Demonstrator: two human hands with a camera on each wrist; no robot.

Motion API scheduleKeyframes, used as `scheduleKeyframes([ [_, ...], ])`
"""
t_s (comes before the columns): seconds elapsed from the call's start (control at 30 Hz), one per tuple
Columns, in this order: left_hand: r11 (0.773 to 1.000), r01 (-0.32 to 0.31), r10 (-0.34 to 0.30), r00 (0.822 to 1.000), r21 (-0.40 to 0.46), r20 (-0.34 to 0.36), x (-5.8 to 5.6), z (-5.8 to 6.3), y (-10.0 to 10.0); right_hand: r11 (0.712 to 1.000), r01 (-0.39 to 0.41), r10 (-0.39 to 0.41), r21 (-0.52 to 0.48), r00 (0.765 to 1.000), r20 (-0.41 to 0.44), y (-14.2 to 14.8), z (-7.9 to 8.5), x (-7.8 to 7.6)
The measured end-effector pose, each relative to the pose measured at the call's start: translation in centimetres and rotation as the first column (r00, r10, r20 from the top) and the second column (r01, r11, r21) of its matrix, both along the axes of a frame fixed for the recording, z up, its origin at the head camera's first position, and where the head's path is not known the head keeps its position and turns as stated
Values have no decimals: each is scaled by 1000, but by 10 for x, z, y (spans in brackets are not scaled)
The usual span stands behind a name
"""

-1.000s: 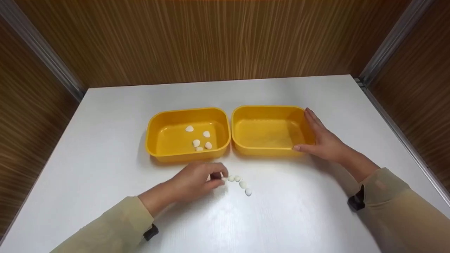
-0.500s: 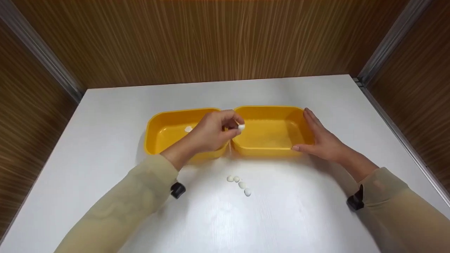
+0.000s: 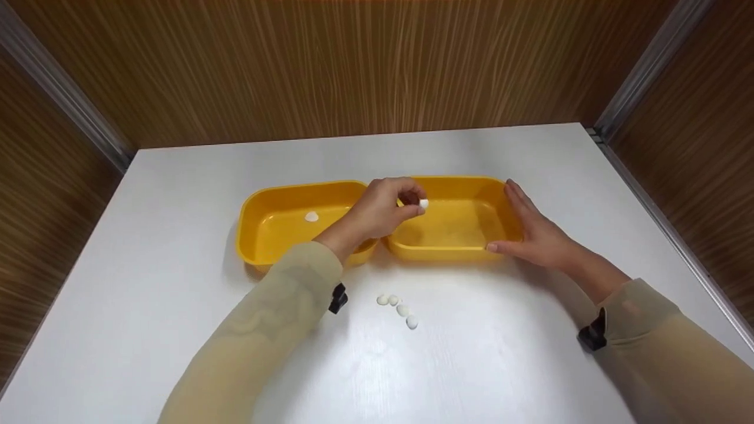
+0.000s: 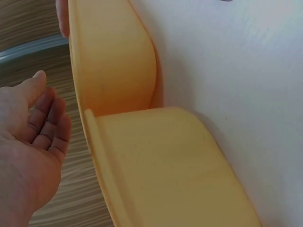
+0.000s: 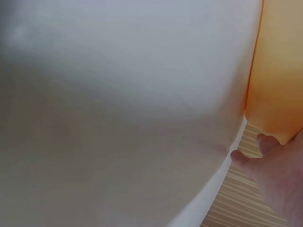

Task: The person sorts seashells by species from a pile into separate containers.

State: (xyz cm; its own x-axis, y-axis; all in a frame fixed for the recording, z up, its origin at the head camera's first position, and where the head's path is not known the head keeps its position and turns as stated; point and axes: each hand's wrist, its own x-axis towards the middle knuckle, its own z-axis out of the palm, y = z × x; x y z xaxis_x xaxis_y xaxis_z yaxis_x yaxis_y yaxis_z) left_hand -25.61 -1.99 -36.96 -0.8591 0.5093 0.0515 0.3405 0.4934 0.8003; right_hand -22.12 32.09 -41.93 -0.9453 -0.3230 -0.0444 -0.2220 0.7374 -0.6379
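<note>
The left hand point(image 3: 380, 207) pinches a white piece point(image 3: 424, 204) over the right yellow bin point(image 3: 442, 254); the right hand point(image 3: 537, 235), fingers spread, spans that bin's right end, probably to steady it.

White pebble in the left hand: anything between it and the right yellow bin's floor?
Nothing visible. In the head view, the left hand pinches the white pebble over the right yellow bin; the right hand rests aside, against that bin's right end.
</note>
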Motion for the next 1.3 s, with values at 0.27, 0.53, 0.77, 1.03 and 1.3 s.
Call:
scheduleKeyframes([
  [0.27, 987, 68, -86, 988, -146, -126, -9, -13, 12, 1000, -14, 14, -18, 1000, -14, -2, -1, 1],
  [0.53, 942, -28, -70, 958, -333, -279, -7, -15, 16, 1000, -19, 19, -19, 1000, -14, -2, -1, 2],
  [0.77, 964, -41, -62, 927, -263, -370, 9, -8, 6, 1000, 6, -6, -3, 1000, 5, -2, 0, 1],
  [1.03, 993, 35, -69, 948, -113, -310, 45, 8, -14, 1000, -5, 5, -6, 1000, -3, 0, 0, 0],
  [1.3, 991, 131, -118, 964, 38, -236, 77, -4, -42, 1000, -22, 22, -1, 1000, -19, -1, 0, 0],
])
